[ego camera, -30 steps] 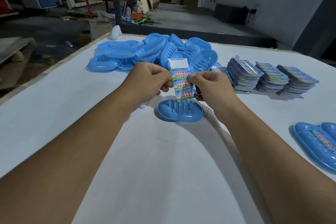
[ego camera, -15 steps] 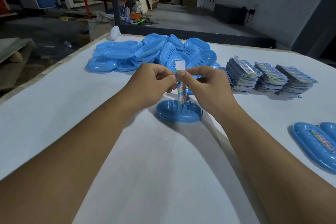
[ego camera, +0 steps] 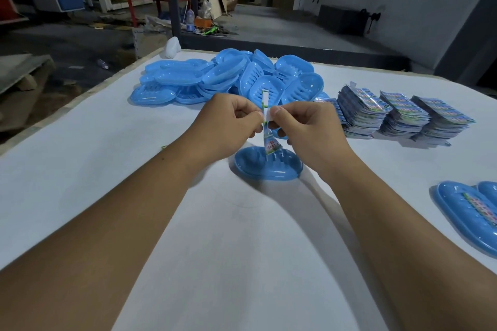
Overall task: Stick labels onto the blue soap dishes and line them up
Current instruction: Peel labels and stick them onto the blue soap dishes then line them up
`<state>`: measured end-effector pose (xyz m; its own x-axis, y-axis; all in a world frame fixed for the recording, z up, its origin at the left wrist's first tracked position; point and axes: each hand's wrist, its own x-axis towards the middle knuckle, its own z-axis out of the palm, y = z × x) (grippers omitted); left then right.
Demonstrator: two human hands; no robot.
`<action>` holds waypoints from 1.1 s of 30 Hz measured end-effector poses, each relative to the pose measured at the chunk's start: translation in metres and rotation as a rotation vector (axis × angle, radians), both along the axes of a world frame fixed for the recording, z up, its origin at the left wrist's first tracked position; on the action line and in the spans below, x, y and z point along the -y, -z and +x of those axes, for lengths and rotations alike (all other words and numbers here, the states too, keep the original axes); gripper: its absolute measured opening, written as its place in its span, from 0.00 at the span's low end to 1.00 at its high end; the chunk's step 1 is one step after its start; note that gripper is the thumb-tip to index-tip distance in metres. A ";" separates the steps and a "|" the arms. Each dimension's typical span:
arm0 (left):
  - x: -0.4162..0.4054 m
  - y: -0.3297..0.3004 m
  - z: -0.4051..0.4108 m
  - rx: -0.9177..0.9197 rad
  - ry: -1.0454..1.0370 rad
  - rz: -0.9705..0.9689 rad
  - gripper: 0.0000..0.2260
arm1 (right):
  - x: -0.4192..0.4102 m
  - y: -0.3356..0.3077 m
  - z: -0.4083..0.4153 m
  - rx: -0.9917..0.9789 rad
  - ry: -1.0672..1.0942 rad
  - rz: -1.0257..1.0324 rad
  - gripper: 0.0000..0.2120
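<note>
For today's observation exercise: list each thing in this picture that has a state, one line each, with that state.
Left hand: pinching the label strip.
Right hand: pinching the label strip.
Label strip: held upright, edge-on, above the dish.
Dish: flat on the table, open side up, unlabelled.
Dish pile: loose heap, unlabelled.
Label stacks: three, side by side.
Labelled dish: set aside at right, label on.

Water bottle [ego camera: 190, 19], perhaps, beyond table [ego camera: 80, 142].

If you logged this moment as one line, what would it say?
step: peeling label | left hand: pinches label strip | right hand: pinches same strip | soap dish: on table below, unlabelled
</note>
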<state>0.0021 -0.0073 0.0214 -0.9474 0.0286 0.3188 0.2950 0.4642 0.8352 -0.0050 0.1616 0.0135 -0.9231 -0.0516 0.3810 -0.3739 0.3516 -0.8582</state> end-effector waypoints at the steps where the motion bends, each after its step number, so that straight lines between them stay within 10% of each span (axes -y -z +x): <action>1: 0.000 0.000 0.000 0.003 -0.015 0.000 0.07 | 0.000 0.000 0.000 0.007 0.004 0.004 0.10; 16: 0.020 -0.002 -0.013 0.236 -0.283 -0.171 0.13 | -0.009 -0.005 -0.004 0.204 0.119 -0.132 0.12; 33: 0.064 -0.004 -0.013 0.312 -0.607 -0.970 0.09 | -0.007 -0.003 -0.005 0.239 0.151 -0.101 0.13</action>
<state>-0.0106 -0.0717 0.0257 -0.9224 -0.3495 0.1645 -0.3454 0.9369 0.0541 -0.0100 0.1685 0.0162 -0.9816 0.1206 0.1479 -0.1066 0.2960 -0.9492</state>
